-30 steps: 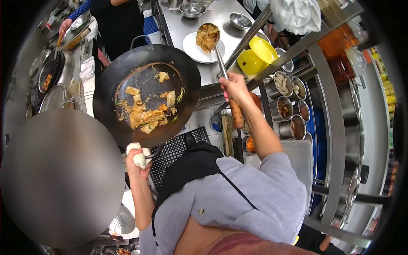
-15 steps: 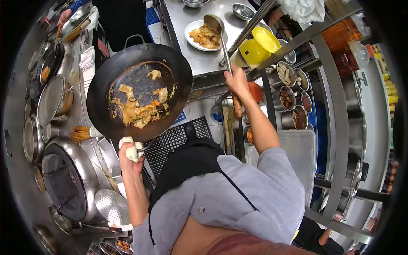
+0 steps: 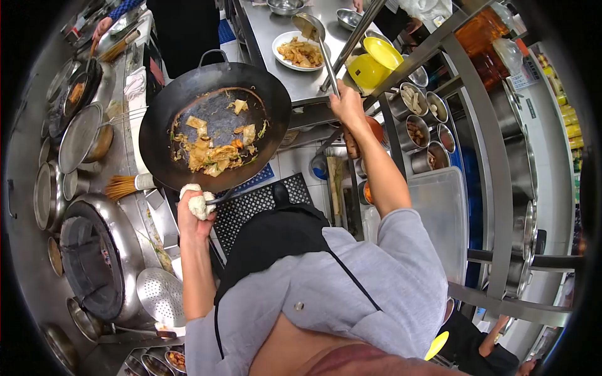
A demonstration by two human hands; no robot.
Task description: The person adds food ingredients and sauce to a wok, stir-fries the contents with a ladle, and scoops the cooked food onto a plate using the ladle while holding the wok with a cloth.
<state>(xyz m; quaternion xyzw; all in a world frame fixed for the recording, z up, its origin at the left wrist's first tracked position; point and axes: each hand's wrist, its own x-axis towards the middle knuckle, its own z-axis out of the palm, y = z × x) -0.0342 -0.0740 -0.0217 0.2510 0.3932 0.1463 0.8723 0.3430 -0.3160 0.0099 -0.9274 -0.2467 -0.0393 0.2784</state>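
Note:
My left hand (image 3: 195, 214) is closed round the near handle of a big dark wok, with a white cloth (image 3: 200, 205) bunched in the grip. Inside the wok (image 3: 155, 122) lie wide flat noodles (image 3: 213, 156) with bits of greens, mostly toward the near side. My right hand (image 3: 348, 103) grips the long handle of a ladle (image 3: 313, 28), whose wooden end hangs below the wrist. The ladle's bowl is tilted above the far right rim of a white plate (image 3: 279, 57). A heap of noodles (image 3: 301, 52) lies on that plate.
A steel table (image 3: 263, 25) carries the plate, metal bowls and yellow dishes (image 3: 370, 72). To the right are a metal rack frame (image 3: 483, 125) and several ingredient tins (image 3: 414, 100). A round burner (image 3: 94, 257), a strainer (image 3: 160, 293) and a brush (image 3: 122, 187) are at left. Another person's hand (image 3: 103, 26) shows far left.
The ladle has lifted off the noodles on the plate and swung slightly left, its bowl tipped. The wok has shifted a little to the right in view.

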